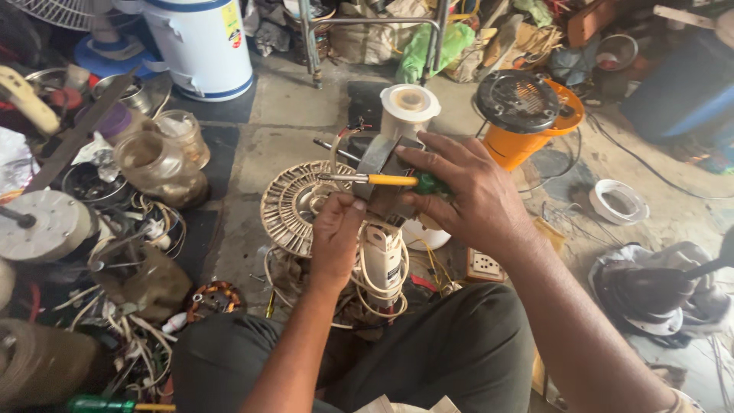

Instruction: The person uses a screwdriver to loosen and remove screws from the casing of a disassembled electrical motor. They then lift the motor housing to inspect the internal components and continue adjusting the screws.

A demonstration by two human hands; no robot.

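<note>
Gritty concrete floor (306, 99), yellow-shafted screwdriver (382, 180)

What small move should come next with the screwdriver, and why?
Probably ease the screwdriver tip leftward into the metal bracket: the right hand grips its green handle, the shaft lies level, and the left hand steadies the part beneath.

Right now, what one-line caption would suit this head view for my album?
Right hand holds a yellow-and-green-handled screwdriver beside a grey metal part; left hand steadies it.
</note>
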